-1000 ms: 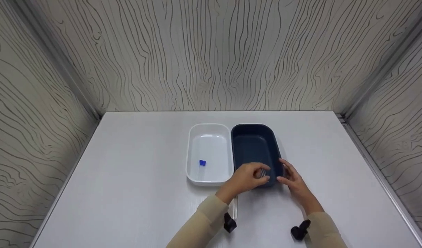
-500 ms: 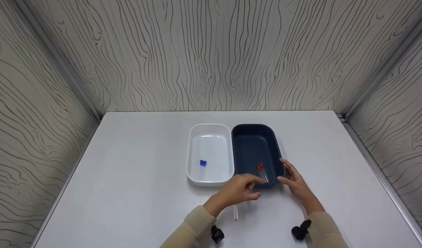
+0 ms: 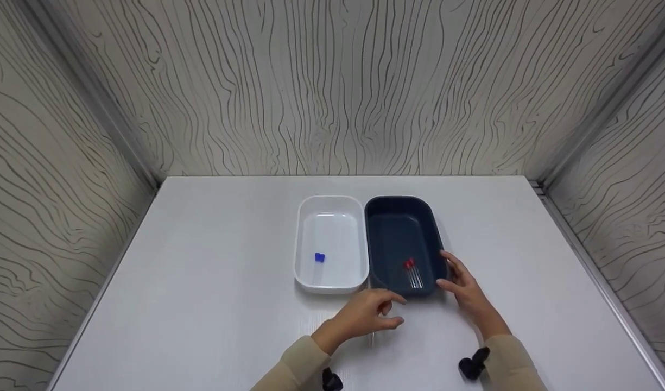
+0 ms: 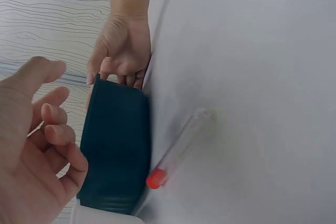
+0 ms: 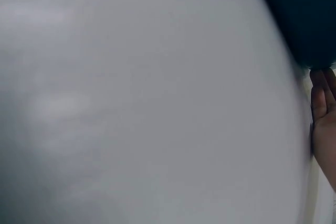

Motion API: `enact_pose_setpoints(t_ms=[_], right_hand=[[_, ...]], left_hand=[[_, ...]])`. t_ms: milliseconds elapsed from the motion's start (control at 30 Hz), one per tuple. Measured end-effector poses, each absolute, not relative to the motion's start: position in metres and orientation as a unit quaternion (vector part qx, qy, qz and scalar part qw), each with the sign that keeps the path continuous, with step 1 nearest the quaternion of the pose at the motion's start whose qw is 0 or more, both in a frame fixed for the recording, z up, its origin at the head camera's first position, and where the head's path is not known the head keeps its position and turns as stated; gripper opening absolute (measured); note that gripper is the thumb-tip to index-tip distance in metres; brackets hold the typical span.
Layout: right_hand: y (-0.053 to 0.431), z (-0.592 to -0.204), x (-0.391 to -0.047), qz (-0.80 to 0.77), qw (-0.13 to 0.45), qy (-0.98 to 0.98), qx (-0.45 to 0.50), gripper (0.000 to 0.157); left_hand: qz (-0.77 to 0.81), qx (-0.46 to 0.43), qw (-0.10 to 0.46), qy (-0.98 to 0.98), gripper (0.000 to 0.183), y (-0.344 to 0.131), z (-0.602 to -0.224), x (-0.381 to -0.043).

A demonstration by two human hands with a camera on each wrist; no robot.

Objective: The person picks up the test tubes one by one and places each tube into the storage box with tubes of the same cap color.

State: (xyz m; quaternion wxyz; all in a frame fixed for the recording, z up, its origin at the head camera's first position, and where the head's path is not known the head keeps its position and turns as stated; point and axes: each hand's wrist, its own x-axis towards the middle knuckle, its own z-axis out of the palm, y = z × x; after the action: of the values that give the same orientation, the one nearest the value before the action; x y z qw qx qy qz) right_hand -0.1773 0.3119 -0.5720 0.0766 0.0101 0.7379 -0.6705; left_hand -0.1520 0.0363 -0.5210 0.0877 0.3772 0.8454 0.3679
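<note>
Several clear tubes with red caps [image 3: 413, 275] lie in the near right part of the dark blue tray [image 3: 393, 234]. My right hand [image 3: 469, 296] holds that tray's near right corner, thumb on the near side and fingers along the outer wall. In front of the trays hovers my left hand [image 3: 365, 314], thumb and forefinger apart, holding nothing. Below it on the table lies a clear tube with a red cap [image 4: 156, 179], mostly hidden by the hand in the head view. Blue caps [image 3: 320, 257] on faint clear tubes show in the white tray [image 3: 332, 233].
The two trays stand side by side, rims nearly touching, on a white table [image 3: 213, 271]. Wood-patterned panels [image 3: 332, 92] enclose the back and both sides. A black wrist camera [image 3: 473, 365] sits at the right sleeve, another at the left.
The left hand let go of the red-capped tubes in the dark blue tray and drew back toward the front left, over the tube on the table. The right hand stayed at the tray corner.
</note>
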Motion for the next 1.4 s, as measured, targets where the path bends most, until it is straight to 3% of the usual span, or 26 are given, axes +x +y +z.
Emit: enact_pose_setpoints(t_ms=[167,900,1400], right_hand=[[0.313,-0.573,-0.178,-0.678,0.075,0.732,0.002,0.071],[0.312,-0.574,-0.179,-0.679,0.068,0.731,0.009,0.072],[0.312,-0.572,-0.176,-0.683,0.076,0.726,0.001,0.07]], left_hand=[[0.36,0.367,0.084,0.854,0.034,0.032,-0.533,-0.15],[0.331,0.255,0.155,0.895,0.083,0.009,-0.553,-0.145],[0.264,0.268,0.133,0.917,0.099,0.005,-0.557,-0.14]])
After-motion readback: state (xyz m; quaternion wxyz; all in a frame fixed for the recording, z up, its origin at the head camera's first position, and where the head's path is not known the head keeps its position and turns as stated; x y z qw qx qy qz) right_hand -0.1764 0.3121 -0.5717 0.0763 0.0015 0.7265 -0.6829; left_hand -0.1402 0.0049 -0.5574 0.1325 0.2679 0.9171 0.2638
